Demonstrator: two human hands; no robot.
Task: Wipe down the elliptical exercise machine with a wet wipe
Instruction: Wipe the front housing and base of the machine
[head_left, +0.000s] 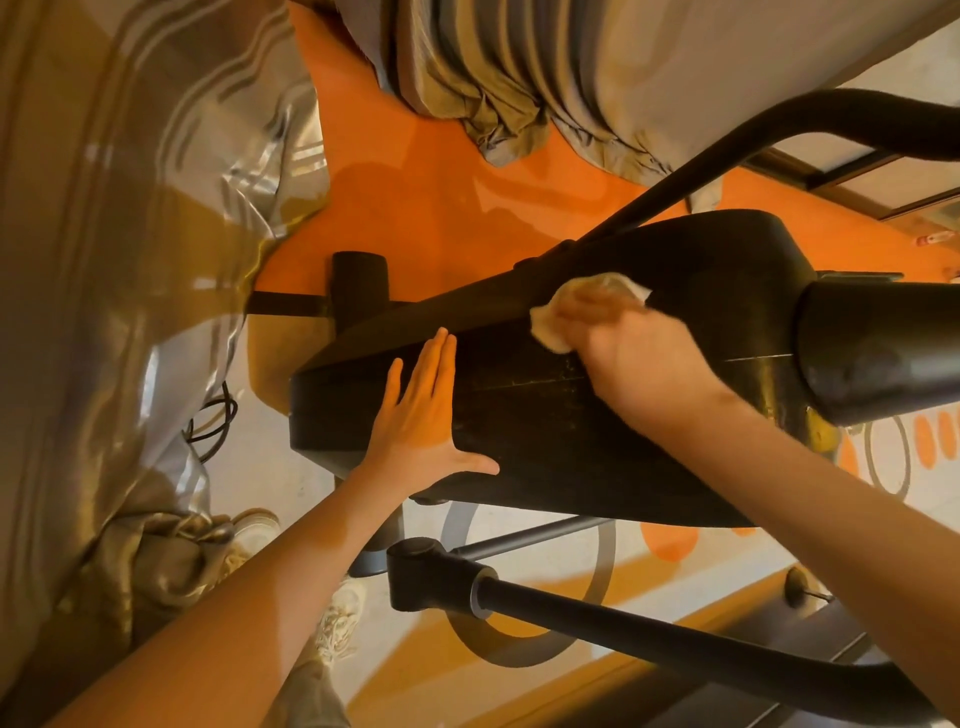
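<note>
The elliptical machine's black flywheel housing (545, 415) fills the middle of the head view. My left hand (423, 415) lies flat on its near side, fingers straight and thumb spread. My right hand (639, 358) presses a crumpled pale wet wipe (582, 306) against the top ridge of the housing, fingers over the wipe; the hand is slightly blurred. A black handlebar arm (727, 156) rises behind the housing. A thick black post (878, 353) stands at the right, and a lower black bar with a joint (571, 608) crosses below.
Shiny grey-gold curtains (130, 260) hang along the left and pool on the floor by my shoes (337, 623). More curtain fabric (519, 78) drapes at the top. Black cables (213, 421) lie left of the housing. The floor is orange and white.
</note>
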